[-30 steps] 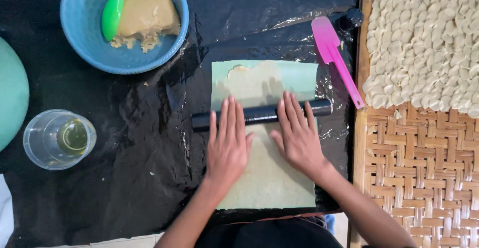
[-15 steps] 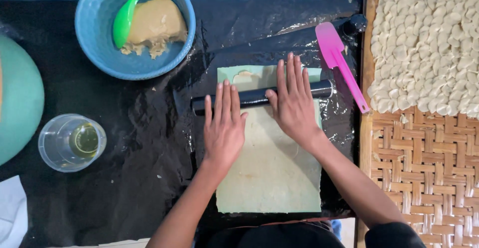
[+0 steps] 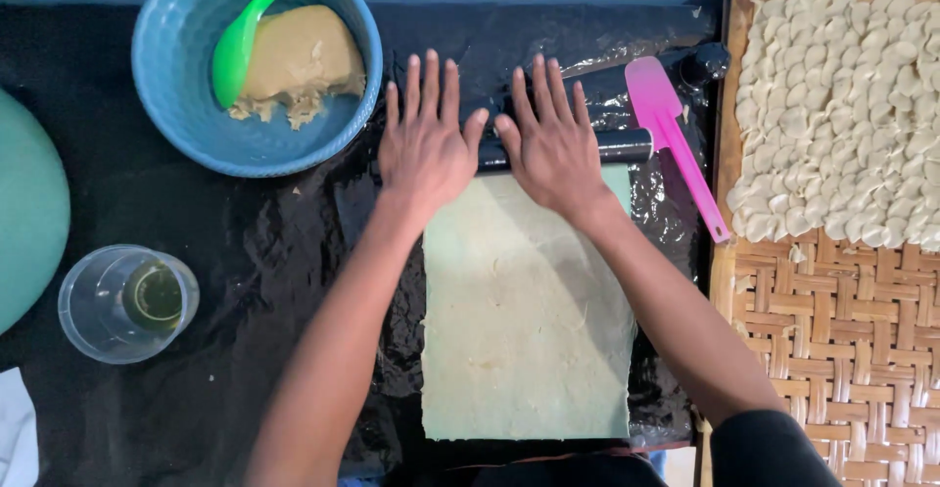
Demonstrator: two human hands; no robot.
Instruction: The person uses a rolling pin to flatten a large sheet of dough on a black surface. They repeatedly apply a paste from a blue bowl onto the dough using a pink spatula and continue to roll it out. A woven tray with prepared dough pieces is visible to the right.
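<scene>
Pale rolled dough sheet (image 3: 524, 330) lies nearest on black plastic (image 3: 225, 399). At its 12 o'clock edge, left hand (image 3: 426, 149) and right hand (image 3: 558, 144) press flat, fingers spread, on a black rolling pin (image 3: 627, 144). Beyond, at 10 o'clock, sits a blue bowl (image 3: 186, 105).

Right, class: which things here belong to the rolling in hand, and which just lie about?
In use: left hand, right hand, black rolling pin, flat dough sheet.

Lying about: blue bowl, green spoon, pink spatula, clear cup, woven tray.
</scene>
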